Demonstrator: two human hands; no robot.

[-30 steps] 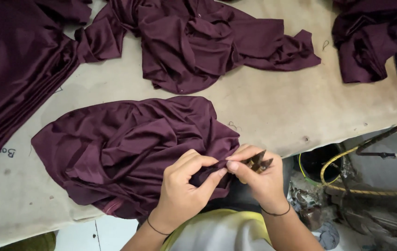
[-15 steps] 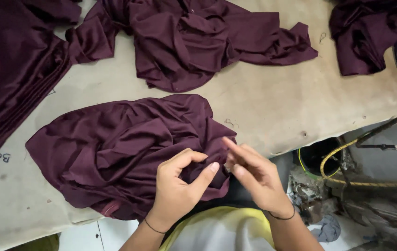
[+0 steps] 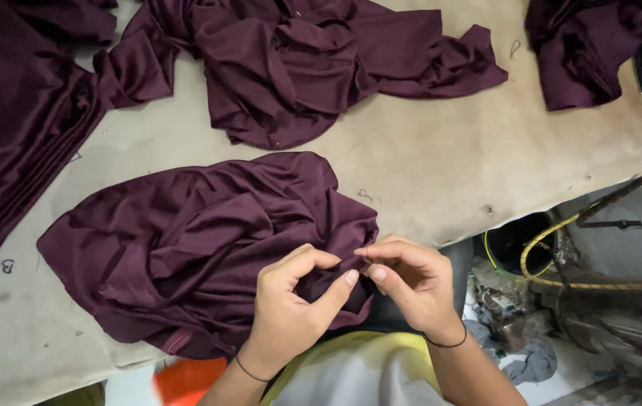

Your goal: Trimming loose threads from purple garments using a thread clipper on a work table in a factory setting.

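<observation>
Hands meet at the near edge of the bench (image 3: 441, 173), over a crumpled dark purple cloth (image 3: 200, 240). The left hand (image 3: 291, 312) has its thumb and first finger pressed together on a fold of the cloth's edge. The right hand (image 3: 415, 282) pinches the same edge just beside it, and the fingertips of both hands almost touch. What the right fingers nip is too small to tell; it may be a loose thread.

The cloth lies near the front edge of the bench, with part of it hanging toward the person's lap. Another purple pile (image 3: 321, 68) sits near the far edge, more cloth (image 3: 12, 113) lies along the left edge, and one heap (image 3: 576, 53) is in the far right corner.

Doing this well likely means a tight but gentle grip, hands close together, and small pulls so the thin cloth does not stretch.
</observation>
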